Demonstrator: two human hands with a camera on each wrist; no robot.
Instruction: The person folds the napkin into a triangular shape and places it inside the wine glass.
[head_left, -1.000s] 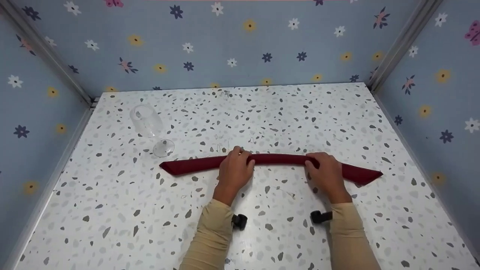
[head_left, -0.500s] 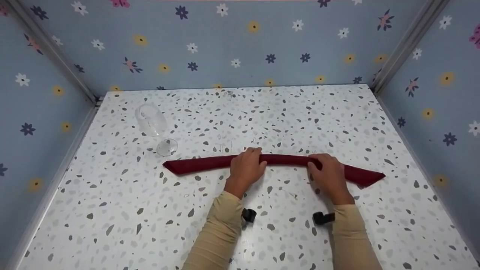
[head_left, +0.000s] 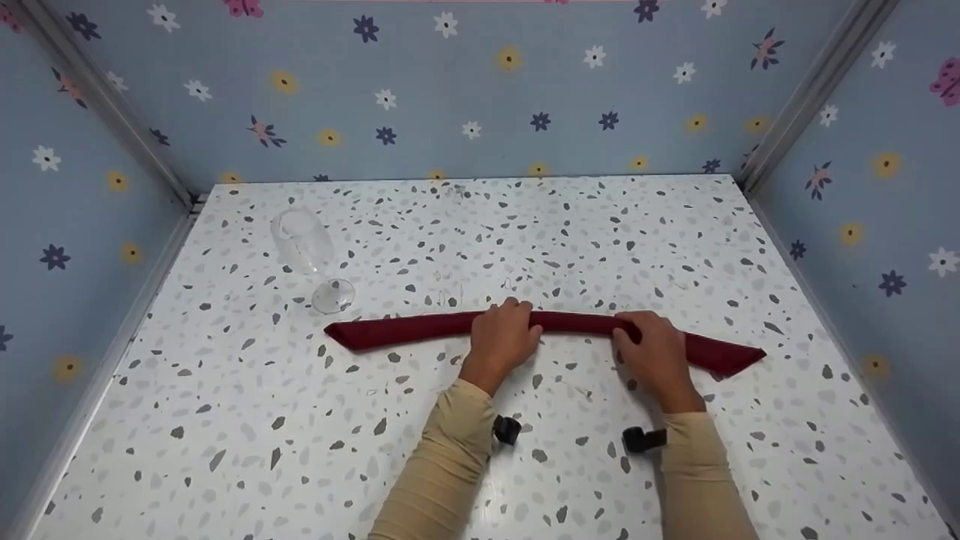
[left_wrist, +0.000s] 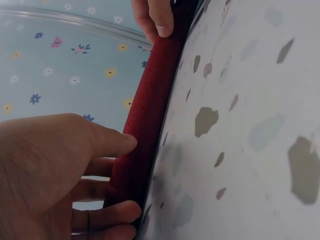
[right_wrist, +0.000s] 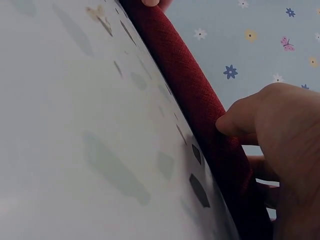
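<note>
A dark red cloth (head_left: pixel 574 322), rolled or folded into a long narrow band with slanted ends, lies across the speckled table in a slight arch. My left hand (head_left: pixel 501 337) grips it left of its middle, fingers over the far side and thumb at the near edge. Further right, my right hand (head_left: pixel 656 356) holds the same band in a like way. Both wrist views show thumb and fingers on the woven red cloth (left_wrist: pixel 150 95). A short stretch of cloth (right_wrist: pixel 185 70) runs between the hands. Parts under the palms are hidden.
A clear stemmed glass (head_left: pixel 304 240) stands upright at the left, its foot (head_left: pixel 333 296) just behind the cloth's left end. Blue flowered panels (head_left: pixel 480 90) wall the table at the back and both sides. Black camera mounts (head_left: pixel 507 430) sit at the wrists.
My left hand has slid rightward along the cloth, closer to my right hand. The right hand stays at about the same place, and the cloth keeps its shape.
</note>
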